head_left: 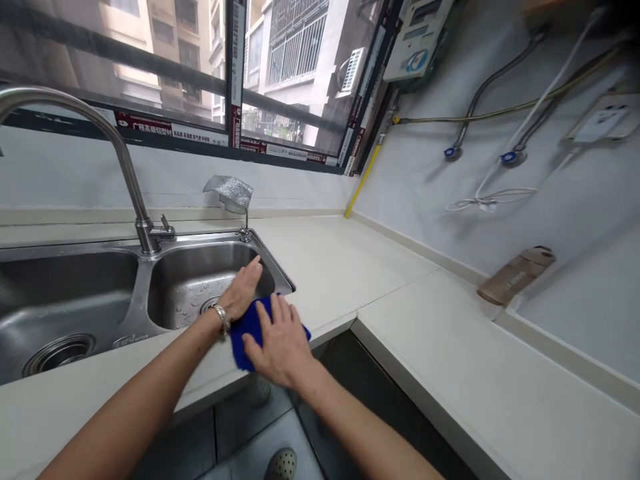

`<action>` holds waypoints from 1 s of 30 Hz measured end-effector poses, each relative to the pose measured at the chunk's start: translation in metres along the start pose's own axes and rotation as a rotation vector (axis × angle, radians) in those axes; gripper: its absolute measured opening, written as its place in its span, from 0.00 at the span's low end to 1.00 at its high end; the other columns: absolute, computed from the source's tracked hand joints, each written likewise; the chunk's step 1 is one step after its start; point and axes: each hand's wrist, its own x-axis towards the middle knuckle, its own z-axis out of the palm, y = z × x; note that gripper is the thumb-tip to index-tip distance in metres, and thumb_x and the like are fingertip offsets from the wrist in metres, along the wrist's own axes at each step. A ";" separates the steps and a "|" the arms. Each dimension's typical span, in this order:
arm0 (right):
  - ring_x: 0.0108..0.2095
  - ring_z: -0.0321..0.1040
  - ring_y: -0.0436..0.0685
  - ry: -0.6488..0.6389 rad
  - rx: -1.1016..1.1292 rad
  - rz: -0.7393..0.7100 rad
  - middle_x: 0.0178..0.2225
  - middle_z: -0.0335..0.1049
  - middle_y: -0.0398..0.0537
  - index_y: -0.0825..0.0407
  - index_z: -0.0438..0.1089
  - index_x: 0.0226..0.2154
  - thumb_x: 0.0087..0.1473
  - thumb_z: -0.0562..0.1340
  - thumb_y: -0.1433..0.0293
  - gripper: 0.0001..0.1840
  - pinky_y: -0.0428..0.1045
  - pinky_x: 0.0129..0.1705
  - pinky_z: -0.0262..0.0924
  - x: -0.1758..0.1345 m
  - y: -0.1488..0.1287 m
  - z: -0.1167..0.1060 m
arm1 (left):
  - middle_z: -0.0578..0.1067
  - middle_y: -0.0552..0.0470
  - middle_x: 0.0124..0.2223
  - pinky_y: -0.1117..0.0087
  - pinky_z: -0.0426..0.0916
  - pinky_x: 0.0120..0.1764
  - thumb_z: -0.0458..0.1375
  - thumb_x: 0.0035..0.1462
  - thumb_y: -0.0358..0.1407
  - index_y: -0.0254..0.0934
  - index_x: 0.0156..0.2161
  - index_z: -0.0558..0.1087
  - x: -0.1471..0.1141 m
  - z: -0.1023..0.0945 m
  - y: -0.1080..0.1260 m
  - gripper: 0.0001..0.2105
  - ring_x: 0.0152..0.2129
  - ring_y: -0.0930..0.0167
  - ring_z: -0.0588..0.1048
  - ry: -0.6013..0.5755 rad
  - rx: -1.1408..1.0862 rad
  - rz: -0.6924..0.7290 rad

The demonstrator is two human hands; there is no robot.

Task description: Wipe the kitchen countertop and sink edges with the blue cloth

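A dark blue cloth [247, 339] lies on the counter strip in front of the right sink basin [170, 280]. My right hand [283, 340] rests flat on top of the cloth with its fingers spread, covering part of it. My left hand [241, 293] is just left of the cloth, over the right side of the basin, its fingers stretched out and holding nothing. A silver bracelet [221, 316] circles the left wrist. Water drops dot the basin floor, and its drain [209, 305] is partly hidden by the left arm.
A curved metal faucet [127, 167] rises behind the basins. Silver wrap [230, 192] tops a thin fitting at the sink corner. The pale countertop [320, 257] turns toward me on the right, where a brown bottle-like object [517, 275] leans by the wall. Hoses [480, 90] hang above.
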 end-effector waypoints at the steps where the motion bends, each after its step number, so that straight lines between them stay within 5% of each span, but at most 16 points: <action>1: 0.70 0.34 0.74 -0.006 0.022 -0.032 0.71 0.37 0.66 0.60 0.50 0.68 0.63 0.51 0.49 0.42 0.69 0.68 0.35 -0.006 -0.009 -0.001 | 0.54 0.42 0.71 0.55 0.50 0.68 0.26 0.63 0.58 0.34 0.70 0.50 0.002 -0.004 -0.002 0.40 0.68 0.63 0.52 0.006 -0.038 -0.023; 5: 0.71 0.33 0.70 -0.020 0.087 -0.127 0.71 0.37 0.63 0.56 0.49 0.69 0.63 0.52 0.49 0.41 0.67 0.69 0.34 -0.015 -0.014 -0.010 | 0.64 0.41 0.66 0.57 0.63 0.62 0.25 0.64 0.54 0.35 0.67 0.56 0.005 -0.012 -0.011 0.38 0.64 0.64 0.62 0.077 -0.058 -0.012; 9: 0.71 0.35 0.65 -0.057 0.097 -0.114 0.71 0.37 0.60 0.51 0.50 0.69 0.64 0.51 0.49 0.38 0.65 0.70 0.34 -0.008 0.019 -0.019 | 0.69 0.39 0.62 0.55 0.57 0.66 0.32 0.64 0.51 0.30 0.60 0.65 -0.004 -0.019 -0.020 0.34 0.61 0.61 0.65 0.144 0.148 0.069; 16: 0.71 0.34 0.64 -0.049 -0.043 0.256 0.72 0.37 0.58 0.51 0.46 0.70 0.66 0.46 0.49 0.38 0.64 0.69 0.34 0.019 0.128 -0.031 | 0.71 0.44 0.60 0.55 0.60 0.65 0.38 0.64 0.52 0.36 0.58 0.70 -0.020 -0.013 -0.020 0.30 0.60 0.61 0.67 0.087 0.296 0.298; 21: 0.71 0.35 0.63 -0.052 -0.154 0.505 0.72 0.37 0.56 0.49 0.45 0.70 0.66 0.40 0.47 0.38 0.63 0.68 0.37 0.018 0.213 -0.042 | 0.76 0.46 0.54 0.61 0.67 0.61 0.43 0.65 0.43 0.37 0.54 0.73 -0.024 0.001 -0.017 0.22 0.55 0.66 0.73 0.063 0.352 0.601; 26: 0.70 0.36 0.63 -0.029 -0.225 0.674 0.71 0.38 0.58 0.52 0.44 0.70 0.67 0.38 0.49 0.38 0.62 0.67 0.39 -0.021 0.287 -0.055 | 0.78 0.52 0.53 0.64 0.71 0.58 0.48 0.63 0.36 0.43 0.55 0.73 -0.027 0.010 -0.024 0.18 0.52 0.68 0.75 0.040 0.291 0.835; 30: 0.70 0.40 0.62 -0.026 -0.313 0.808 0.70 0.41 0.58 0.52 0.45 0.70 0.68 0.38 0.52 0.36 0.60 0.66 0.43 -0.088 0.334 -0.072 | 0.72 0.56 0.60 0.58 0.69 0.60 0.51 0.63 0.42 0.53 0.61 0.66 -0.031 0.015 -0.029 0.22 0.58 0.65 0.70 -0.123 0.308 0.759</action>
